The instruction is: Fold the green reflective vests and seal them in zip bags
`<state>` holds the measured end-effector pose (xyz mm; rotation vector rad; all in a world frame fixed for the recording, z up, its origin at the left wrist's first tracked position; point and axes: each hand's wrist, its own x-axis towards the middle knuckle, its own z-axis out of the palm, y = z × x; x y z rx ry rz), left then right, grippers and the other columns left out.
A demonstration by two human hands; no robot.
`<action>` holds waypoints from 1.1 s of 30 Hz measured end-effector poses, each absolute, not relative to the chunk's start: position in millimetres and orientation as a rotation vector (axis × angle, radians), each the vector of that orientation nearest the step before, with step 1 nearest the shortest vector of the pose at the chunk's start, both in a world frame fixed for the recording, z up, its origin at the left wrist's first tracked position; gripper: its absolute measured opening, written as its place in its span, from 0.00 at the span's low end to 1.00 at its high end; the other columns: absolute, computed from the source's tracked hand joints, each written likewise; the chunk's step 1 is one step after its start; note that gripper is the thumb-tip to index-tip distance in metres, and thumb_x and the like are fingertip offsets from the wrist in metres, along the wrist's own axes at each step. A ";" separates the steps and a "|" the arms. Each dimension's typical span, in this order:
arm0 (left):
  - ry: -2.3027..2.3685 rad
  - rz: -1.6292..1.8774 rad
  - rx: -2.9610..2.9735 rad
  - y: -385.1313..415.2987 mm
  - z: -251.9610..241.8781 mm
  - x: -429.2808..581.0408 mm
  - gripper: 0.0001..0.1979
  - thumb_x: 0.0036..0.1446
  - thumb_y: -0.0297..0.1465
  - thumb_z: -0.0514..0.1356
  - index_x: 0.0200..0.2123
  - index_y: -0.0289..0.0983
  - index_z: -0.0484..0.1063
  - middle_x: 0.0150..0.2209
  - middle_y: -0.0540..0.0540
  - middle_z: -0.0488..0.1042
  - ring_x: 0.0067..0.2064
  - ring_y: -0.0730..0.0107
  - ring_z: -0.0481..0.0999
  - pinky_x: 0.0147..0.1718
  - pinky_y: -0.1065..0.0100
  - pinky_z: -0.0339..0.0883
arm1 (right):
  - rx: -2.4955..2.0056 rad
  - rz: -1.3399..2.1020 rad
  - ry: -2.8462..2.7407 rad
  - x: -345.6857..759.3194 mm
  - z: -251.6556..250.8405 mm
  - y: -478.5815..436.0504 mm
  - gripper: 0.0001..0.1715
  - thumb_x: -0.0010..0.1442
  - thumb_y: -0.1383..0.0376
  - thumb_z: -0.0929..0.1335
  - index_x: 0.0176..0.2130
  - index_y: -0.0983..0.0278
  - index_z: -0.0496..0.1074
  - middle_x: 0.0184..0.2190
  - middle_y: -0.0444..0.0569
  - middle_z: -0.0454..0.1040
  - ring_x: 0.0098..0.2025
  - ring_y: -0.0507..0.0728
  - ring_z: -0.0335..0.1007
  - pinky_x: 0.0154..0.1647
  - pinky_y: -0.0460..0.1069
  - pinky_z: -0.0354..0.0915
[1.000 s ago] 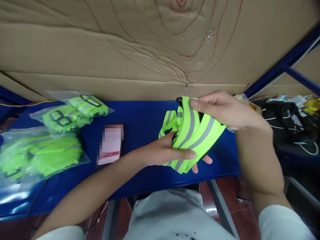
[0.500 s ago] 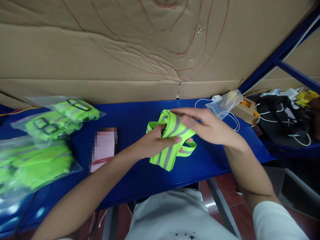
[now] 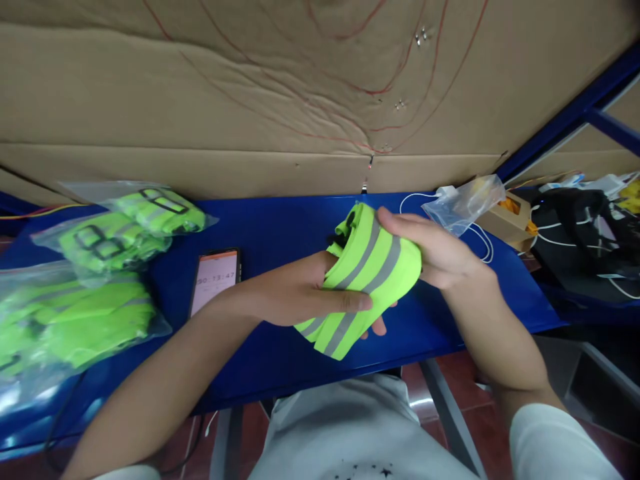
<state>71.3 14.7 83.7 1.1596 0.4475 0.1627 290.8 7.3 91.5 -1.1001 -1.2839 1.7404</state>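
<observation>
- The right hand (image 3: 440,247), its fingers stretched straight across the green strap (image 3: 387,267) half a second ago, now grips the strap's right end with the thumb on the front.
- The strap, then trailing a loop at lower right, now shows as wider folds.
- The left forearm (image 3: 175,370) now covers the phone's (image 3: 215,277) red button.

Left hand (image 3: 313,297)'s got a grey-striped neon bundle (image 3: 375,267) gripped above the blue worktop (image 3: 273,223), right hand (image 3: 443,250)'s on its other end, phone (image 3: 216,277) lying nearby.
</observation>
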 end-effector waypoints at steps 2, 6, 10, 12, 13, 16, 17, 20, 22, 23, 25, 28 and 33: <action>0.459 0.186 1.170 17.9 78.2 71.6 0.15 0.63 0.38 0.68 0.47 0.34 0.79 0.43 0.37 0.85 0.40 0.58 0.86 0.35 0.65 0.81 | -1.107 1.738 -1.225 284.2 75.4 11.1 0.27 0.60 0.43 0.73 0.41 0.63 0.79 0.28 0.46 0.79 0.28 0.54 0.76 0.30 0.48 0.74; 0.447 0.192 1.099 26.1 64.8 74.3 0.16 0.63 0.37 0.68 0.51 0.35 0.78 0.49 0.35 0.84 0.44 0.56 0.86 0.40 0.61 0.81 | -1.145 1.531 -1.327 281.8 51.3 17.0 0.23 0.62 0.47 0.74 0.47 0.61 0.79 0.39 0.45 0.81 0.34 0.51 0.76 0.32 0.44 0.70; 0.449 0.244 1.097 31.1 52.7 79.7 0.17 0.63 0.35 0.68 0.52 0.33 0.78 0.51 0.34 0.83 0.47 0.56 0.85 0.47 0.59 0.80 | -1.128 1.613 -1.475 289.4 44.7 15.8 0.32 0.66 0.40 0.67 0.56 0.59 0.78 0.44 0.48 0.82 0.38 0.55 0.78 0.33 0.46 0.72; 0.447 0.246 1.072 30.0 47.8 83.9 0.15 0.63 0.33 0.68 0.50 0.32 0.79 0.53 0.33 0.81 0.48 0.57 0.85 0.49 0.60 0.79 | -1.138 1.591 -1.573 290.3 44.0 13.3 0.36 0.62 0.43 0.72 0.61 0.58 0.74 0.44 0.47 0.82 0.32 0.53 0.77 0.28 0.46 0.70; 0.434 0.242 1.025 28.3 46.4 86.0 0.15 0.63 0.33 0.68 0.50 0.32 0.79 0.55 0.32 0.81 0.48 0.56 0.85 0.48 0.60 0.79 | -1.153 1.555 -1.617 289.8 44.5 11.7 0.38 0.59 0.46 0.75 0.62 0.58 0.72 0.41 0.46 0.82 0.28 0.52 0.75 0.25 0.45 0.69; 0.331 0.268 0.804 20.7 48.8 90.1 0.20 0.59 0.34 0.70 0.54 0.37 0.77 0.56 0.34 0.80 0.49 0.51 0.85 0.47 0.56 0.80 | -1.150 1.359 -1.681 288.4 52.9 5.4 0.34 0.59 0.51 0.76 0.60 0.60 0.74 0.40 0.46 0.83 0.28 0.52 0.76 0.27 0.47 0.72; 0.280 0.268 0.757 18.1 52.1 89.8 0.21 0.59 0.37 0.71 0.55 0.37 0.77 0.55 0.35 0.81 0.50 0.50 0.85 0.49 0.54 0.80 | -1.121 1.250 -1.698 289.0 58.4 2.6 0.31 0.60 0.53 0.76 0.59 0.60 0.76 0.43 0.47 0.83 0.34 0.55 0.79 0.34 0.48 0.75; 0.186 0.164 0.875 13.7 65.5 82.8 0.27 0.61 0.49 0.67 0.54 0.36 0.77 0.52 0.35 0.82 0.53 0.50 0.83 0.55 0.55 0.76 | -1.025 0.905 -1.718 296.9 78.4 -6.6 0.25 0.60 0.55 0.77 0.56 0.55 0.79 0.55 0.46 0.80 0.53 0.60 0.79 0.55 0.53 0.75; 0.185 0.024 1.091 14.8 71.6 75.6 0.27 0.62 0.50 0.65 0.52 0.34 0.79 0.51 0.35 0.83 0.54 0.52 0.83 0.54 0.60 0.77 | -0.991 0.813 -1.646 306.1 87.8 -9.5 0.26 0.58 0.51 0.77 0.55 0.52 0.79 0.55 0.46 0.80 0.55 0.62 0.79 0.58 0.55 0.74; 0.199 -0.040 1.183 16.3 72.1 72.5 0.25 0.62 0.48 0.66 0.51 0.34 0.79 0.51 0.36 0.83 0.52 0.53 0.83 0.51 0.63 0.78 | -0.984 0.815 -1.578 311.1 89.8 -8.9 0.27 0.58 0.49 0.77 0.55 0.52 0.80 0.54 0.46 0.81 0.54 0.63 0.80 0.57 0.56 0.75; 0.253 -0.132 1.279 20.1 67.4 69.3 0.21 0.64 0.45 0.66 0.49 0.34 0.80 0.48 0.38 0.84 0.48 0.57 0.84 0.45 0.66 0.79 | -0.987 0.888 -1.415 320.9 87.4 -3.1 0.27 0.58 0.45 0.76 0.52 0.54 0.80 0.49 0.48 0.83 0.50 0.64 0.82 0.52 0.57 0.77; 0.337 -0.151 1.301 26.2 49.4 71.2 0.21 0.65 0.46 0.64 0.48 0.34 0.81 0.44 0.40 0.85 0.42 0.60 0.85 0.41 0.67 0.79 | -1.087 1.142 -1.193 332.0 71.9 12.6 0.26 0.58 0.45 0.76 0.47 0.59 0.81 0.43 0.51 0.84 0.43 0.64 0.83 0.45 0.57 0.80; 0.511 -0.098 1.706 40.1 26.0 70.3 0.20 0.64 0.46 0.64 0.44 0.34 0.81 0.42 0.43 0.84 0.43 0.59 0.83 0.41 0.67 0.76 | -1.276 1.477 -1.021 334.9 41.6 27.9 0.29 0.49 0.45 0.80 0.39 0.64 0.82 0.37 0.53 0.84 0.37 0.62 0.83 0.44 0.56 0.79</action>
